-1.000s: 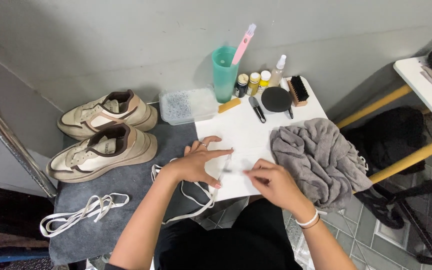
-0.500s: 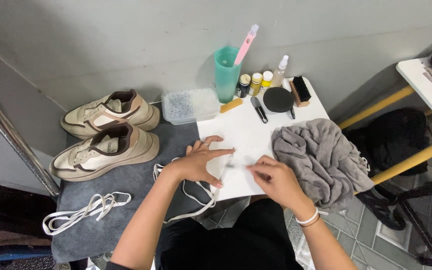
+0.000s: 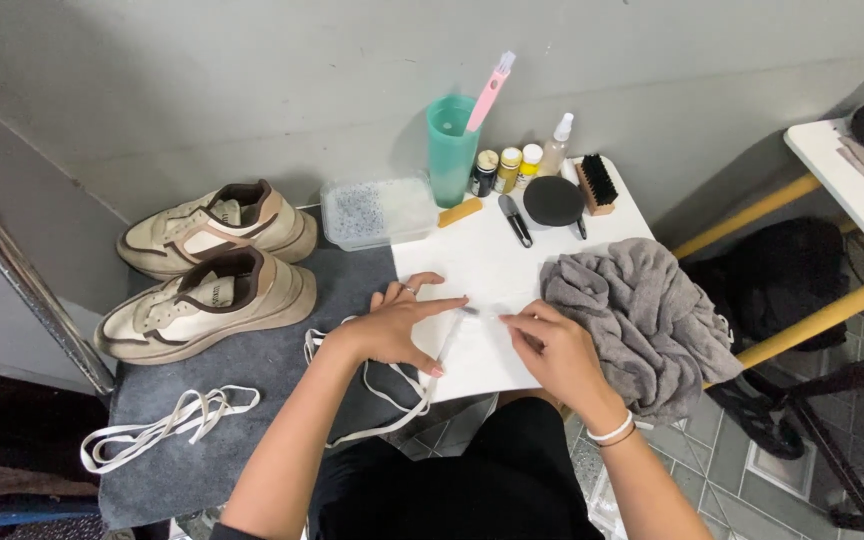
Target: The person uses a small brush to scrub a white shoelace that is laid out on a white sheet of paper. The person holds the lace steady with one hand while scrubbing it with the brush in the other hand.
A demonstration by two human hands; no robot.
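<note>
My left hand [image 3: 399,322] and my right hand [image 3: 549,345] meet over a small white table [image 3: 492,262], both pinching a white shoelace [image 3: 447,345] stretched between them. The lace trails down off the table's front edge and loops toward my lap. Two beige and brown sneakers [image 3: 207,265] without laces stand on a grey mat [image 3: 252,390] to the left. A second white shoelace [image 3: 157,428] lies bundled near the mat's front left.
A crumpled grey towel [image 3: 637,320] lies on the table's right side. At the back stand a teal cup [image 3: 451,150] with a pink brush, small bottles [image 3: 512,168], a brown bristle brush [image 3: 596,185], a black round tin [image 3: 553,200] and a clear plastic tub [image 3: 377,210].
My hands have stayed over the table, with the fingers shifting slightly along the lace. The view has drifted a little.
</note>
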